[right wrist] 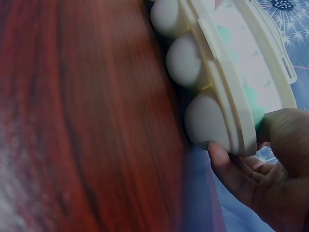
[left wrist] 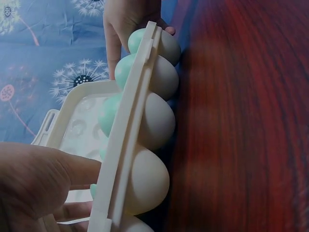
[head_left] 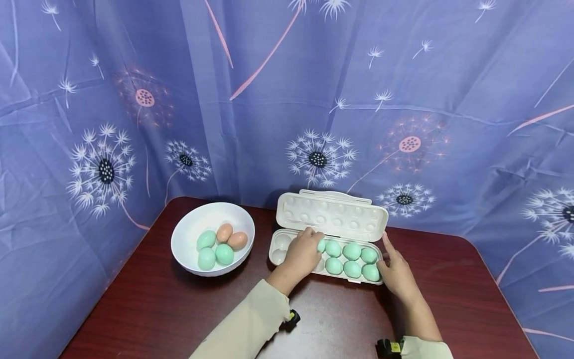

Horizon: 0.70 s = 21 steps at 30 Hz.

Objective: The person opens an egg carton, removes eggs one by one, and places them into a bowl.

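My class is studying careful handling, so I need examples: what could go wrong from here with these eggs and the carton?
1. The left grip curls over a green egg; a clumsy release might let it slip or knock its neighbours.
2. The right grip holds the right end of the carton; a jolt there could tilt it and unseat the other eggs.
3. The open lid stands just behind the left grip and might drop onto it.

Pale beige sleeves (head_left: 251,321), black boxy wrist devices (head_left: 293,322) (each with a small yellow patch (head_left: 395,347)), bare fingers (right wrist: 231,174)
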Motion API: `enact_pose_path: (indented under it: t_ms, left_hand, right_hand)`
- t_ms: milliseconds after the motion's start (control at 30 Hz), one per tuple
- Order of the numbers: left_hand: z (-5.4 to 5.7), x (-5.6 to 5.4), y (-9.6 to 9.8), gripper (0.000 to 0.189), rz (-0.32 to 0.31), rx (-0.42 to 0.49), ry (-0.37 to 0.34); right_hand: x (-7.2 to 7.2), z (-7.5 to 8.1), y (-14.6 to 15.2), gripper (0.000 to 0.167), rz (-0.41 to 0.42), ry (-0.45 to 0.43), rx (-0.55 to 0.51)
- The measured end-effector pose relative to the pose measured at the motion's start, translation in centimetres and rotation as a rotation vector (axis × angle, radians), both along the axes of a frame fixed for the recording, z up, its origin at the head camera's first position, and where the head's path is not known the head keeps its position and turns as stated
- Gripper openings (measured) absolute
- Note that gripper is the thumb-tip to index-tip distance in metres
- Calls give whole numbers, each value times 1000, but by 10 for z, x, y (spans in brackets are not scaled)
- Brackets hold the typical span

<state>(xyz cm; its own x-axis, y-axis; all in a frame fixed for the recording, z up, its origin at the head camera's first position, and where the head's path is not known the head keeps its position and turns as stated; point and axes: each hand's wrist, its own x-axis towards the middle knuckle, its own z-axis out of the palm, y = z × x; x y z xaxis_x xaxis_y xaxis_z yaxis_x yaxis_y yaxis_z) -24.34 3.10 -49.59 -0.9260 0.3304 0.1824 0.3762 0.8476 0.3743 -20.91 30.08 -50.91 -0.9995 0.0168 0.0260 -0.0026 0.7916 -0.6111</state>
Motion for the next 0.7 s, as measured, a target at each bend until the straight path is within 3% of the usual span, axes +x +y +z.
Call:
enact_pose_path:
  t_ms: [700]
  left_hand:
    - [-4, -4, 0, 38, 19, 19, 30]
  right_hand:
    - [0, 0, 0, 79, 1, -12, -3]
